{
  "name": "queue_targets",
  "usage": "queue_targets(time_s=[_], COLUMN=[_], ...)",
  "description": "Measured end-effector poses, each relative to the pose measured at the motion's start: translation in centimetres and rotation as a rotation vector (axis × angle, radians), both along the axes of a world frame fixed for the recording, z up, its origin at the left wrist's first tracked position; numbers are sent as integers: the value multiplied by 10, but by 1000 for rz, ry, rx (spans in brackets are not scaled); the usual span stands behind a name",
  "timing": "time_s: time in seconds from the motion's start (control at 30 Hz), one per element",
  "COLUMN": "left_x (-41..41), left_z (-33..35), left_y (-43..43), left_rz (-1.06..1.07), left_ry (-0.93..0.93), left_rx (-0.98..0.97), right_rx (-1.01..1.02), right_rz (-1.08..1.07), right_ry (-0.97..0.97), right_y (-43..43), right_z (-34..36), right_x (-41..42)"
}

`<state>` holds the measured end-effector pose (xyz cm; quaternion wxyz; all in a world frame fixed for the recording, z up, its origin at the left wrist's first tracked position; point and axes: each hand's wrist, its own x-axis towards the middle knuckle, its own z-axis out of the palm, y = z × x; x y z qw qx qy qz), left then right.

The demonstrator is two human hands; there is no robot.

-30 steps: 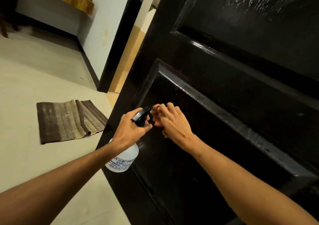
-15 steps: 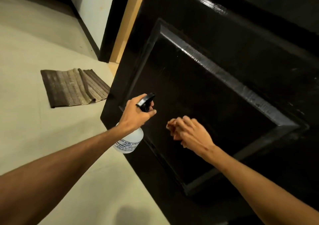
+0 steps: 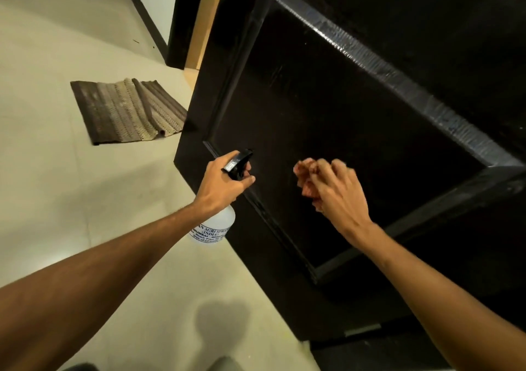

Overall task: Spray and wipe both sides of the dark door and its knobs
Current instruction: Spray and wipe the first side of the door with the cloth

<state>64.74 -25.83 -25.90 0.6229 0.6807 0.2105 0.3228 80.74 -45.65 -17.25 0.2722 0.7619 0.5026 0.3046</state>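
So the left hand (image 3: 219, 185) is wrapped around the neck of the spray bottle (image 3: 216, 225), with a finger that looks to be on the trigger and the nozzle aimed at the lower panel of the door (image 3: 327, 100), really close to it. The right hand (image 3: 338, 197) has a reddish cloth (image 3: 304, 175) bunched up in curled fingers, held just in front of the same panel, though I can't tell if it's actually touching. The knobs aren't in view at all. My worry is that spraying this low and near the door's edge means runoff goes straight onto the floor (image 3: 71, 199), which would get slick underfoot. The rug (image 3: 128, 111) is too far off to catch anything. Liquid could also pool in the panel's bottom groove and leave streaks if the cloth skips it. Plus the door looks open, so a hard wipe might just swing it away.
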Motion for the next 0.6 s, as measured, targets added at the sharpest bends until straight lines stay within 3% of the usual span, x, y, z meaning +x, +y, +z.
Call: queue_targets(time_s=[0.1,0.2,0.33,0.47,0.6], left_x=[-2,-3,-8,-13,-5], left_z=[-24,-41,-51,-57,-36], left_y=[-1,6,14,14,-18], left_rz=[-1,13,25,19,-46], left_ry=[31,42,65,87,39], left_rx=[-10,-61,-33,-31,-14], right_rx=[-25,-271,-637,-399,-25], right_rz=[49,146,96,43,-32], right_ry=[-26,67,164,231,166], right_y=[34,45,-5,-38,-49], right_z=[-7,-74,-146,-133,-64], right_x=[2,6,4,-11,-19])
